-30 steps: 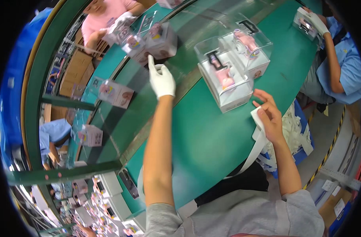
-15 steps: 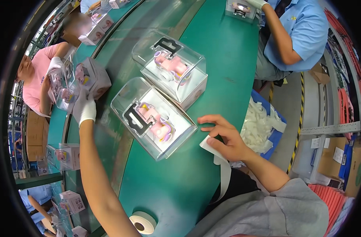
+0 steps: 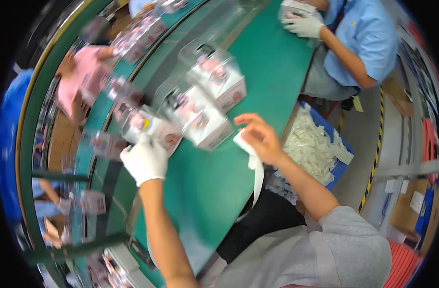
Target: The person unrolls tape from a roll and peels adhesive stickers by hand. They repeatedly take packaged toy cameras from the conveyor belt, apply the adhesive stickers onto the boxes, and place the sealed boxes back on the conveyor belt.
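Observation:
My left hand (image 3: 145, 161), in a white glove, grips the near end of a toy box (image 3: 167, 133) with a clear plastic cover and a pink toy inside. The box is blurred by motion, and my fingertips are partly hidden. Just right of it, two similar boxes sit side by side: a nearer toy box (image 3: 212, 134) and a farther toy box (image 3: 231, 93). My bare right hand (image 3: 260, 139) is beside the nearer one, pinching a white label strip (image 3: 258, 180) between thumb and fingers. The strip's tail hangs past the table edge toward my lap.
A green work table (image 3: 272, 62) runs alongside a conveyor carrying more boxes (image 3: 104, 144). At the table's right edge stands a blue bin (image 3: 342, 144) full of white scraps. A co-worker in blue (image 3: 363, 43) handles a box at the far right; one in pink (image 3: 80, 77) works across the belt.
My left hand has drawn the toy box off the conveyor side, toward me and beside the other two. My right hand still pinches the label strip. The view has shifted.

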`<state>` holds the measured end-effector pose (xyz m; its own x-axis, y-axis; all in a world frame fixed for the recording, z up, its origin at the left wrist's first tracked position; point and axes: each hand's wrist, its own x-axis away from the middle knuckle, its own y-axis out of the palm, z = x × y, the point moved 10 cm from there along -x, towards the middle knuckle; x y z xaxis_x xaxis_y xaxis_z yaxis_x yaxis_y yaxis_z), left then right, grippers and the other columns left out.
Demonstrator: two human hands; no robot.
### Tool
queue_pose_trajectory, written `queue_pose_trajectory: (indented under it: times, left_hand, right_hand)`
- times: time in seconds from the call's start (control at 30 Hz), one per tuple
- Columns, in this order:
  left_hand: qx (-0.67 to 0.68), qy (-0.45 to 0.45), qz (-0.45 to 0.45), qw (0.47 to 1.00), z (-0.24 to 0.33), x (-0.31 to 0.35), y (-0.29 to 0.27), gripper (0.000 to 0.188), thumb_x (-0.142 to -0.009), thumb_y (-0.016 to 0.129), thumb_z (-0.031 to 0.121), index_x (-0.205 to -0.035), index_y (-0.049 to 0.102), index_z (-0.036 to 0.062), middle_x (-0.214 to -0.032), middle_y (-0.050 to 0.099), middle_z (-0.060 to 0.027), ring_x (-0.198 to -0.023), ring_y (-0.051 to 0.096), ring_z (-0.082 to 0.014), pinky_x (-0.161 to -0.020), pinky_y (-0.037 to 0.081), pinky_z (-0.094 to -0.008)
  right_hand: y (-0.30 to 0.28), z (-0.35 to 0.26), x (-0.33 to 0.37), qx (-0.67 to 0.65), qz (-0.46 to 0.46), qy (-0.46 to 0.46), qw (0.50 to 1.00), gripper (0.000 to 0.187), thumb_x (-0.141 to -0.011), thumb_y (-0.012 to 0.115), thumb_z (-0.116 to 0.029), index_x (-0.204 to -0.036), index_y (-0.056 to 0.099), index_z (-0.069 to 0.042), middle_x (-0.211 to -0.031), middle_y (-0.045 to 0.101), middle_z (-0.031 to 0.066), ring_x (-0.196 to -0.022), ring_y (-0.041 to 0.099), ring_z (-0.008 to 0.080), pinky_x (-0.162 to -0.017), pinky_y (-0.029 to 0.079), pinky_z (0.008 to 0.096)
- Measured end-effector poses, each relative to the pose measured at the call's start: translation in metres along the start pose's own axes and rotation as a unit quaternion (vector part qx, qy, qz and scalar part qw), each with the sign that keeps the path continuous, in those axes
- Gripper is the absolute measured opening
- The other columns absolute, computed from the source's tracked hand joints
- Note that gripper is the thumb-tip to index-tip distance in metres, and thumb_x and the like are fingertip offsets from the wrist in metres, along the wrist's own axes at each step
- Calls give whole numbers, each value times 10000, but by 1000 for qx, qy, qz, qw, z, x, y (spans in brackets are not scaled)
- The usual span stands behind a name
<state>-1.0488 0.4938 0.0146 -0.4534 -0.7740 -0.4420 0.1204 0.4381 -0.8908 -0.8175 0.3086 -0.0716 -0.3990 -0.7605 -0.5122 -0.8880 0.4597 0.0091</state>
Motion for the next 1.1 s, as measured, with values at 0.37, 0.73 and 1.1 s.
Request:
queue_pose_trajectory:
  times: [0.37,0.73,1.1]
  left_hand:
    - [316,-59,84,943,27,211,-100,249,-859,711,73,-1108,708,53,-829,718,-127,-819,650,-299,-893,468,-407]
    - [716,-151,73,677,37,304,-91,150,-821,726,-67,-930,676,22,-899,679,-102,-821,603,-193,-780,475,-312]
    - [716,-118,89,682,42,320,-97,251,-736,762,-66,-952,681,34,-860,674,-93,-798,594,-240,-763,463,-357]
  right_hand:
    - [83,-119,86,-61,-162,11,985,83,-961,647,-25,-895,603,1,-737,580,52,-662,508,118,-609,394,284]
    - [114,-162,144,-87,-193,-39,977,136,-871,714,15,-1002,688,39,-889,666,141,-741,585,203,-680,446,300]
    - [126,-168,164,-27,-262,-122,957,107,-844,779,-17,-888,684,3,-782,664,85,-658,562,179,-632,407,332]
